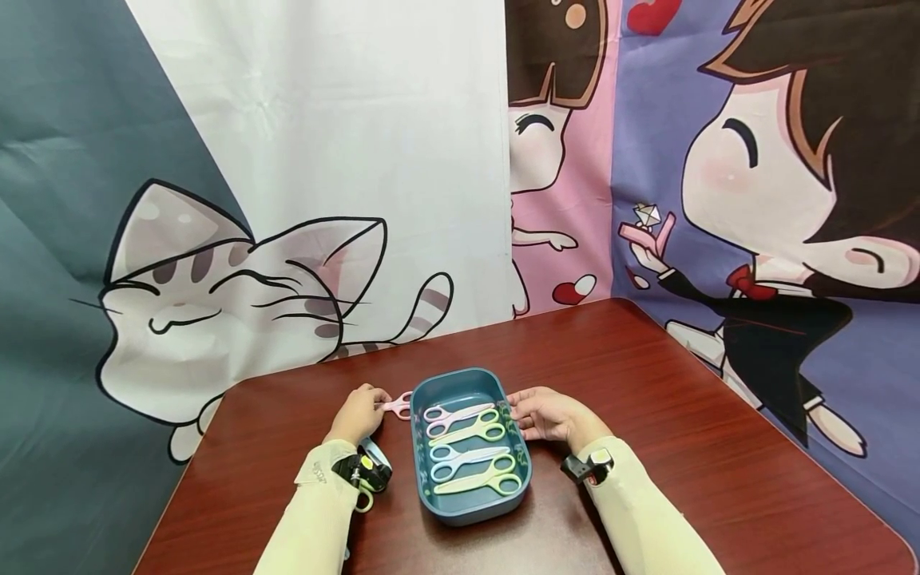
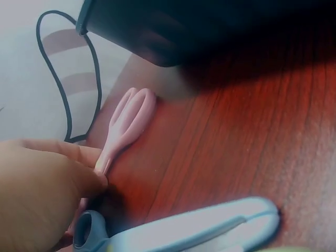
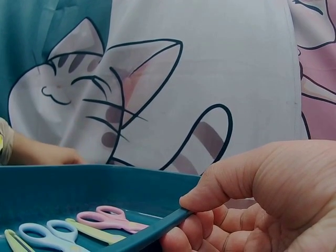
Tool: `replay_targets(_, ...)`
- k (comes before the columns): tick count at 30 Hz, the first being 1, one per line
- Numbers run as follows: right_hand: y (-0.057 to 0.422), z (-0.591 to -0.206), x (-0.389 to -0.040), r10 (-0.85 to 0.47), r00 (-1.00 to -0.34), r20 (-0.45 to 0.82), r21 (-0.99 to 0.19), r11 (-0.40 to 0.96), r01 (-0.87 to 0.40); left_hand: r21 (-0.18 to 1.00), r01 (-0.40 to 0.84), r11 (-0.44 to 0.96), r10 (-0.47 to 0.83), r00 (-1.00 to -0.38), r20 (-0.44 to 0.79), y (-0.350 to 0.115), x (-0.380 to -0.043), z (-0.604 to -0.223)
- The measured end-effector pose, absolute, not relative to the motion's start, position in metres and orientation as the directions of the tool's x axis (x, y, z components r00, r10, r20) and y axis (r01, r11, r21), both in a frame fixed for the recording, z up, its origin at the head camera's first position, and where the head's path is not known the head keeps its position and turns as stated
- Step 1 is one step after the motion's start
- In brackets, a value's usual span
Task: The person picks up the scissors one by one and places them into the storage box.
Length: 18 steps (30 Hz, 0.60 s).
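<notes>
In the head view, your left hand (image 1: pixel 358 414) pinches the loose pink scissors (image 1: pixel 393 406) between thumb and fingers, with the handle loops pointing toward the blue tray (image 1: pixel 470 517). The loops sit right by the tray's left wall; you cannot tell whether they touch it. Your right hand (image 1: pixel 549 414) is at the tray's right side, fingers bent against the rim. Inside the tray, four pairs lie in a column: pink-handled scissors (image 1: pixel 451 416) farthest from you, then upper green scissors (image 1: pixel 470 432), blue scissors (image 1: pixel 460 460) and lower green scissors (image 1: pixel 474 481), handles alternating left and right. The tray stands on the red-brown table (image 1: pixel 611 367).

In the left wrist view, your thumb and fingers close on the pink pair below its handles. A light-blue handle (image 2: pixel 194 226) lies on the table just beside that hand.

In the right wrist view, your thumb presses over the tray's rim while your other fingers curl beneath it outside.
</notes>
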State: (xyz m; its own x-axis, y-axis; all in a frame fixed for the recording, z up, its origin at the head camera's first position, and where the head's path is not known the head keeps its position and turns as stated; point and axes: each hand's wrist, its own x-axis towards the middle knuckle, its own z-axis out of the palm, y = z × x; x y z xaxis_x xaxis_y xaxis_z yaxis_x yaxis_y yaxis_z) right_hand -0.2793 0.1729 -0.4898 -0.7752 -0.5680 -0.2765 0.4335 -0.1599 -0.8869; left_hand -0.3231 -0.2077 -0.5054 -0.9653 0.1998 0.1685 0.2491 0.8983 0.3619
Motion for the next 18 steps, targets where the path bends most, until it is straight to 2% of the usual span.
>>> replay_targets(9, 0.172, -0.491, -0.28, -0.574, -0.774, -0.267, -0.887, -0.169, 0.43, 0.268, 0.253, 0.93, 0.211, -0.962, 0.175, -0.211, -0.322, -0.499)
replay_targets(18, 0.173, -0.49, -0.28, -0.587, -0.762, -0.273, -0.878, -0.171, 0.447, 0.295, 0.209, 0.932, 0.163, -0.971, 0.174, -0.226, -0.32, -0.487)
